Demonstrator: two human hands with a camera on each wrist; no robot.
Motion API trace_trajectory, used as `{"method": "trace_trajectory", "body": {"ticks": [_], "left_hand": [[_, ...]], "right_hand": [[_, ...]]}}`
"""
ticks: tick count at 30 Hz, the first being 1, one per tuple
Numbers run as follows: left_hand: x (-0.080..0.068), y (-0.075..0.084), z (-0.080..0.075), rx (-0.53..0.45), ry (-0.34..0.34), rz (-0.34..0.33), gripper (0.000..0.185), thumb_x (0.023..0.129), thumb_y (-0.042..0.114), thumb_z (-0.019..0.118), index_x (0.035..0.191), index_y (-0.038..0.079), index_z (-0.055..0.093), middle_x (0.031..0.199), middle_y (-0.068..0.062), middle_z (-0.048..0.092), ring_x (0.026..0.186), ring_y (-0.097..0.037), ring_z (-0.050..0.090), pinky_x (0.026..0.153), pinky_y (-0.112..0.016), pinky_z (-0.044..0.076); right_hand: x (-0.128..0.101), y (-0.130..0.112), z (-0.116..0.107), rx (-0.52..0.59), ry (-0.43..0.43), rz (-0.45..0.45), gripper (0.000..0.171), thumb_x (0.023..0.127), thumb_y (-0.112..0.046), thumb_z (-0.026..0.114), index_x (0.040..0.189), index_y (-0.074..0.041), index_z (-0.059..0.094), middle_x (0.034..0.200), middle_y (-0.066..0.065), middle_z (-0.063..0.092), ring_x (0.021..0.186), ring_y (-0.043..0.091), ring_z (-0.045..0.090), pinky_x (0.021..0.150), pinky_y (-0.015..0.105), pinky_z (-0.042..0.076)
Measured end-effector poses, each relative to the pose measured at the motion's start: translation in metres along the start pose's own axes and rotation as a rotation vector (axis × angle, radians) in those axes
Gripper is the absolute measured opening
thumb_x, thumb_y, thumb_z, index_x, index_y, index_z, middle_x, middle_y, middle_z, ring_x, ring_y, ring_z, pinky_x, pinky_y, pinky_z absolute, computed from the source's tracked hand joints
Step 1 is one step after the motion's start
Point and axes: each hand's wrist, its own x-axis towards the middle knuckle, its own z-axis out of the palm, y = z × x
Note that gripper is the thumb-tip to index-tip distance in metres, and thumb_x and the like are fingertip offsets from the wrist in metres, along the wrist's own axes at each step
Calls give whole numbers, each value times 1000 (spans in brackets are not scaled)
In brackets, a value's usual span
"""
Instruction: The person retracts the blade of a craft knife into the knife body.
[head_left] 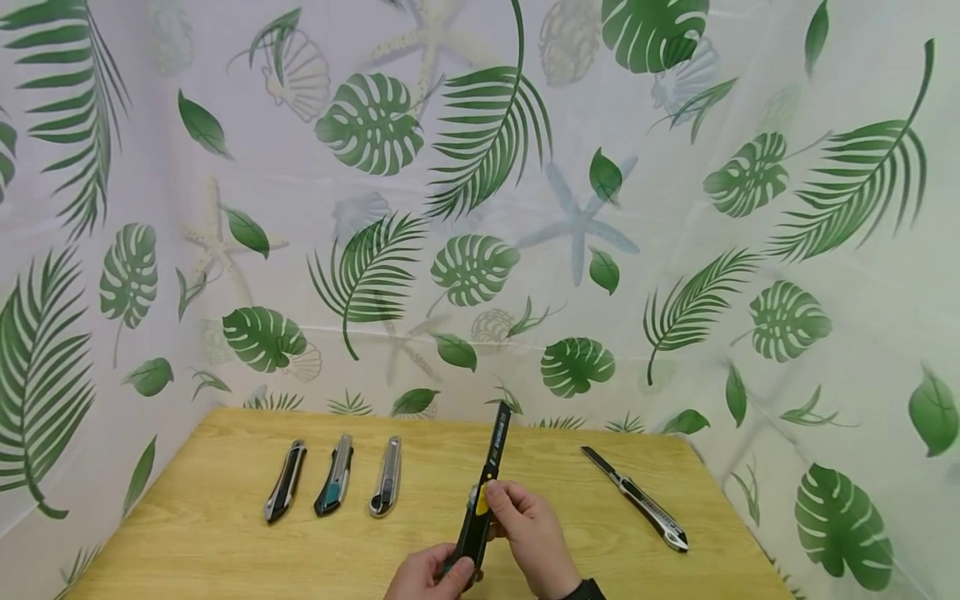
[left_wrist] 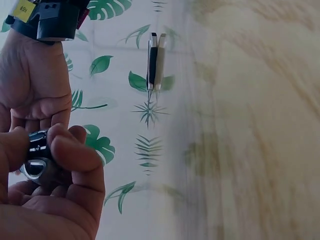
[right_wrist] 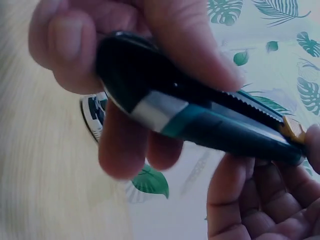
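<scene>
A black and teal utility knife (head_left: 486,487) stands nearly upright over the table's front edge, its dark blade run far out. My left hand (head_left: 431,575) grips the butt of the handle from below. My right hand (head_left: 528,525) pinches the handle at the yellow slider (head_left: 481,502), thumb on it. In the right wrist view the knife (right_wrist: 200,120) crosses the frame, left hand fingers (right_wrist: 125,150) curled round its butt, the slider (right_wrist: 292,130) at the right edge. The left wrist view shows my left hand (left_wrist: 55,190) curled round the knife's end (left_wrist: 37,155).
On the wooden table (head_left: 225,542), three closed utility knives lie in a row at the left: black (head_left: 286,481), teal (head_left: 334,475), silver (head_left: 386,476). A silver knife with its blade out (head_left: 636,498) lies at the right. A leaf-printed curtain (head_left: 480,208) encloses the table.
</scene>
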Motion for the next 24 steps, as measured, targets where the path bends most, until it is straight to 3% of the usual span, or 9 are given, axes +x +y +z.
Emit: {"method": "trace_trajectory", "body": {"ticks": [8,18,24], "left_hand": [[-3,2,-2,-77,86,-50,33,99,25,69,114,-3,73,84,-6,74,67,-14,67,61,-29,54],[-6,5,-3,-86,111,-102,24,99,17,67,113,-2,74,88,-7,74,67,-14,67,62,-30,55],[-7,5,-2,-104,138,-103,21,99,14,67,113,-2,74,85,-7,74,64,-16,66,59,-30,54]], "right_hand": [[-1,-6,-1,24,85,0,46,100,-41,63,112,2,71,94,8,69,72,16,61,71,31,54],[-3,-8,-1,16,45,22,43,100,-38,66,112,3,73,94,8,71,78,17,64,73,33,56],[-5,-4,0,44,-19,52,31,95,-21,73,117,1,70,101,6,72,95,21,65,85,37,53]]}}
